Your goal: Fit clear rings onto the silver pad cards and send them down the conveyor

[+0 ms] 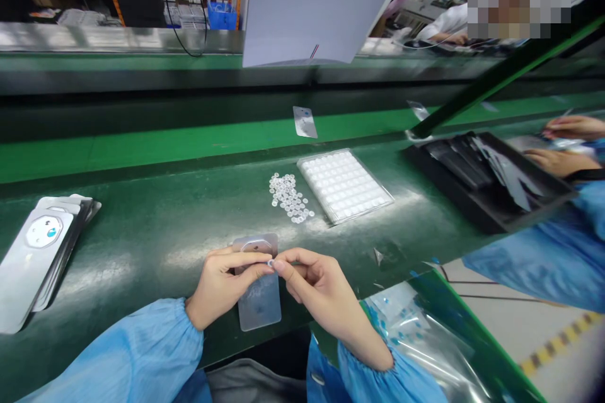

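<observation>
Ring [270, 262], tiny and clear, was pinched at the fingertips of the right hand [316, 286], just above a plastic card [259, 305] gripped by the left hand [221, 286] over the tabletop [155, 233]. Whether the left thumb also touched the ring could not be told. A slip was judged the main risk: so small a piece could be dropped and lost among the loose rings [289, 198] beside the tray [345, 186].
</observation>
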`<state>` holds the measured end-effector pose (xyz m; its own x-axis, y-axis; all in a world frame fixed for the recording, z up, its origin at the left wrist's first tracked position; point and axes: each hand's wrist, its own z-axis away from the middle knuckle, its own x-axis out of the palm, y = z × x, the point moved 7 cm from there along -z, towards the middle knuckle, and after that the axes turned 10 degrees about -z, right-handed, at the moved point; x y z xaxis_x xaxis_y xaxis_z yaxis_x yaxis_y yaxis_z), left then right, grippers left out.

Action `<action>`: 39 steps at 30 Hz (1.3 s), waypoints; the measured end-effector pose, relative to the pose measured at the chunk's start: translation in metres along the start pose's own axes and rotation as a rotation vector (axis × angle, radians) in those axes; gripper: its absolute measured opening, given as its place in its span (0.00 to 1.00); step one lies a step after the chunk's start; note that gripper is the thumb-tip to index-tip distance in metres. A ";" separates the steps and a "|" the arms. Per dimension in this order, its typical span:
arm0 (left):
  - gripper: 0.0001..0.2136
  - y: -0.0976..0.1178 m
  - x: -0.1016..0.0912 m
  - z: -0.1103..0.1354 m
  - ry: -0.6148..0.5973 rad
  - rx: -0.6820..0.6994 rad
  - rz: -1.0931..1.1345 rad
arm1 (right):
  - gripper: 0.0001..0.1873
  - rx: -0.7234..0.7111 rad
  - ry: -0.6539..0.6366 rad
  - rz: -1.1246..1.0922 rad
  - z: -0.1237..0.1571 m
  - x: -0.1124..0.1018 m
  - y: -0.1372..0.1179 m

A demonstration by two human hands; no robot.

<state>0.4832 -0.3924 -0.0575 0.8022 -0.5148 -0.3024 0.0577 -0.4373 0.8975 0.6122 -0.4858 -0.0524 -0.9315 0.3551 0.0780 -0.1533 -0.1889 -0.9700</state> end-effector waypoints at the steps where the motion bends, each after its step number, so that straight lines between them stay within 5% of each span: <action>1: 0.04 -0.001 0.000 0.000 -0.001 -0.005 -0.007 | 0.26 -0.028 0.010 0.027 0.001 0.000 -0.002; 8: 0.17 -0.012 0.001 0.001 0.008 -0.124 0.015 | 0.17 -0.337 0.090 0.377 0.006 0.000 -0.021; 12: 0.22 -0.013 0.002 0.003 0.022 -0.137 0.042 | 0.14 -0.399 0.095 0.443 0.004 0.003 -0.020; 24: 0.27 -0.025 0.012 0.007 -0.034 -0.290 0.308 | 0.13 -0.405 0.133 0.476 -0.001 0.005 -0.016; 31: 0.53 -0.026 0.021 0.011 -0.095 -0.412 0.630 | 0.13 -0.465 0.195 0.475 0.001 0.003 -0.024; 35: 0.55 -0.023 0.020 0.010 -0.121 -0.436 0.675 | 0.16 -0.337 0.216 0.324 -0.010 -0.007 -0.016; 39: 0.50 -0.026 0.017 0.005 -0.099 -0.490 0.628 | 0.18 -0.188 0.093 0.065 -0.025 -0.007 0.001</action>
<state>0.4916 -0.3934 -0.0880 0.7163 -0.6302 0.2995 -0.1141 0.3176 0.9413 0.6268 -0.4656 -0.0593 -0.9015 0.4327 0.0003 -0.0214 -0.0438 -0.9988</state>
